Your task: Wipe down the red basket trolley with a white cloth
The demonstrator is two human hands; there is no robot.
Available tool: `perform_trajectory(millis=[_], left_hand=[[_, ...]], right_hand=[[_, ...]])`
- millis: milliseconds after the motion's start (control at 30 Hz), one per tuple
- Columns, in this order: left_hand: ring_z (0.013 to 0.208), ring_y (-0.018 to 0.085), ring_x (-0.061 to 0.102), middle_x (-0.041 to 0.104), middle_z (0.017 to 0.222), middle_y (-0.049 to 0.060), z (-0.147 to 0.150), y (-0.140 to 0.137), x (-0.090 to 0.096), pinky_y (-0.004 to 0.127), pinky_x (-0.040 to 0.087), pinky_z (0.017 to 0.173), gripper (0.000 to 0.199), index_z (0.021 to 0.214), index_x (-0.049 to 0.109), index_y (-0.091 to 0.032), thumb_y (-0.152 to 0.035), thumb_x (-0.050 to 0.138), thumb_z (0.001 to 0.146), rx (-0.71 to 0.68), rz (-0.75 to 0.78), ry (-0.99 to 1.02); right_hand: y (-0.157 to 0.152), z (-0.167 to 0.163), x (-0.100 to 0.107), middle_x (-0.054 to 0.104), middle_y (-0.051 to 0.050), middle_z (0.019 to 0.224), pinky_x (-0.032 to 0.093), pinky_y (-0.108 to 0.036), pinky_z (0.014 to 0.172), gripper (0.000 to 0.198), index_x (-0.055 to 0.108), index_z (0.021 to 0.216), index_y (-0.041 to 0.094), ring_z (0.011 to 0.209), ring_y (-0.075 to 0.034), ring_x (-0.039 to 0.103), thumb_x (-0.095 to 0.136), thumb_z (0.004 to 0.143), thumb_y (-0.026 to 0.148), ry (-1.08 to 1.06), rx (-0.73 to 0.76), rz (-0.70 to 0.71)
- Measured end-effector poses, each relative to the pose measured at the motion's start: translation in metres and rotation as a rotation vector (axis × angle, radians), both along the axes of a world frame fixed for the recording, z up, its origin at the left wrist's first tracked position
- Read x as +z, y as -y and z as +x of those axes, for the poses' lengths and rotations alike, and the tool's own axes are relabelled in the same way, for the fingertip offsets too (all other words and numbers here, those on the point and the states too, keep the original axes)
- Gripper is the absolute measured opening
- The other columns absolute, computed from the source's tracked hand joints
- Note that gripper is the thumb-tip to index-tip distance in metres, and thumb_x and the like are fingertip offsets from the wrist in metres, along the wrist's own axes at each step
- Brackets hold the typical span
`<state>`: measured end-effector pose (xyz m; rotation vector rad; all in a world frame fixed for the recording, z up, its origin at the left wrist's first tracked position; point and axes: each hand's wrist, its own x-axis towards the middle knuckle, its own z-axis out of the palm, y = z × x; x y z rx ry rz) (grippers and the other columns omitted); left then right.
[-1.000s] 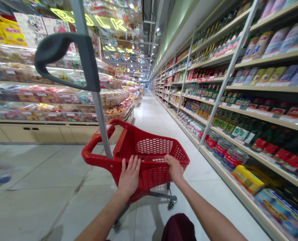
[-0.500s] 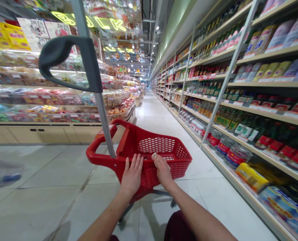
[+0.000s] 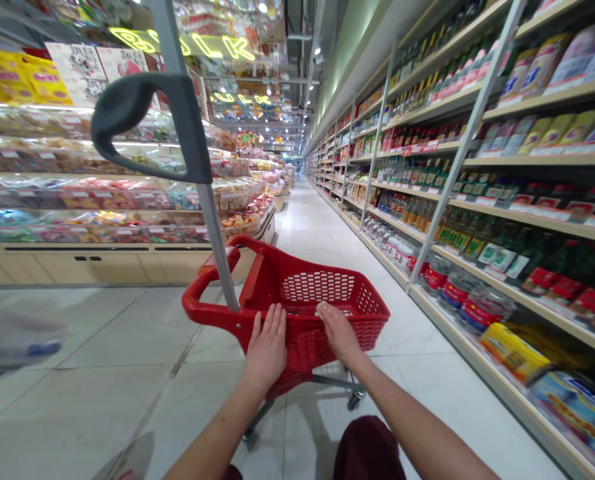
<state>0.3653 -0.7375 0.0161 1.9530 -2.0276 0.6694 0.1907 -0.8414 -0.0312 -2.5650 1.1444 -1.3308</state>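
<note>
A red plastic shopping cart (image 3: pixel 322 287) with perforated basket walls stands sideways in front of me. My left hand (image 3: pixel 268 347) lies flat on the cart's near side, fingers stretched out over the upper rim. Farther right along that rim is my right hand (image 3: pixel 339 332), its fingers curled around a small white wad (image 3: pixel 321 307), which looks like a crumpled wipe or tissue. Most of the wad is hidden by the fingers. From the cart's left end rises a grey metal pole (image 3: pixel 208 220) with a dark grey loop grip (image 3: pixel 195 130).
Shelves of bottles and jars (image 3: pixel 482 303) line the right side. At left stands a bulk counter (image 3: pixel 112 263) with wrapped goods. A tiled aisle (image 3: pixel 300 207) runs ahead between them. A blurred pale shape (image 3: pixel 15 340) shows at the left edge.
The view has shifted slightly, so the cart appears a little farther right. My right hand has slid a bit along the rim, away from the left one, which stays flat on the side.
</note>
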Motion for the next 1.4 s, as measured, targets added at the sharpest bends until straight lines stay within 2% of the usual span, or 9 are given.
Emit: perform_trajectory(millis=[167,400,500,667,767,900,967,1167,1400], left_hand=[[0.130,0.024,0.020,0.031,0.137,0.011,0.007,-0.006,0.001,0.044,0.009,0.107,0.059,0.127,0.035,-0.004,-0.016,0.039,0.069,0.033,-0.023,-0.023],[0.128,0.022,0.024,0.030,0.138,0.010,-0.011,0.010,0.012,0.042,0.021,0.104,0.059,0.131,0.028,-0.014,-0.020,0.042,0.074,-0.121,-0.035,-0.102],[0.117,0.023,0.039,0.048,0.123,0.014,-0.020,0.028,0.012,0.043,0.032,0.096,0.042,0.121,0.042,-0.014,-0.017,0.038,0.080,-0.117,0.001,-0.103],[0.098,0.014,0.053,0.061,0.098,0.005,0.001,0.031,0.016,0.030,0.042,0.088,0.024,0.095,0.058,-0.019,-0.015,0.037,0.084,-0.201,0.001,-0.024],[0.111,0.013,0.046,0.057,0.113,0.004,0.039,0.011,0.064,0.027,0.039,0.095,0.028,0.104,0.056,-0.019,-0.016,0.035,0.086,-0.292,-0.205,0.020],[0.128,0.019,0.025,0.041,0.132,0.006,0.086,-0.008,0.168,0.042,0.028,0.104,0.034,0.118,0.047,-0.019,-0.019,0.034,0.087,-0.231,-0.793,-0.027],[0.129,0.019,0.022,0.042,0.132,0.005,0.099,-0.008,0.191,0.044,0.025,0.105,0.034,0.117,0.048,-0.018,-0.020,0.032,0.088,-0.249,-0.779,0.048],[0.122,0.011,0.035,0.050,0.125,0.001,0.106,-0.008,0.110,0.028,0.029,0.104,0.036,0.118,0.049,-0.023,-0.017,0.029,0.088,-0.428,-0.056,0.335],[0.126,0.016,0.027,0.045,0.129,0.005,0.107,-0.014,0.090,0.035,0.027,0.105,0.040,0.123,0.043,-0.017,-0.011,0.031,0.085,-0.371,-0.268,0.304]], right_hand=[[0.006,-0.023,-0.004,0.055,-0.013,0.116,0.034,-0.046,0.097,0.040,0.056,0.111,0.013,0.113,-0.021,0.045,0.032,0.080,0.011,0.076,-0.166,0.032],[-0.034,0.075,0.032,0.046,-0.007,0.128,0.039,-0.032,0.095,0.046,0.020,0.136,0.018,0.118,-0.013,0.042,0.019,0.091,0.025,0.365,0.290,0.262],[-0.024,0.052,0.027,0.046,-0.009,0.127,0.042,-0.032,0.092,0.048,0.012,0.138,0.019,0.116,-0.014,0.045,0.015,0.091,0.027,0.410,0.200,0.270],[-0.007,0.005,-0.009,0.047,-0.008,0.127,0.030,-0.047,0.099,0.043,0.042,0.126,0.022,0.119,-0.024,0.040,0.038,0.085,0.033,-0.038,-0.023,0.110],[-0.008,0.001,-0.025,0.049,-0.008,0.125,0.028,-0.050,0.099,0.042,0.045,0.124,0.022,0.118,-0.025,0.041,0.041,0.083,0.032,-0.148,-0.087,0.047],[-0.006,0.005,-0.034,0.049,-0.009,0.125,0.027,-0.051,0.099,0.043,0.045,0.124,0.022,0.119,-0.025,0.040,0.039,0.083,0.033,-0.143,-0.136,0.041],[-0.003,0.003,-0.034,0.049,-0.008,0.125,0.027,-0.051,0.099,0.043,0.045,0.124,0.022,0.119,-0.025,0.040,0.038,0.083,0.034,-0.161,-0.121,0.068],[0.000,-0.007,-0.023,0.052,-0.007,0.122,0.029,-0.046,0.099,0.040,0.049,0.120,0.022,0.115,-0.022,0.044,0.032,0.085,0.031,-0.213,-0.048,0.118],[-0.001,-0.010,-0.024,0.052,-0.011,0.121,0.029,-0.049,0.098,0.041,0.048,0.120,0.016,0.116,-0.024,0.043,0.035,0.084,0.031,-0.206,-0.042,0.065]])
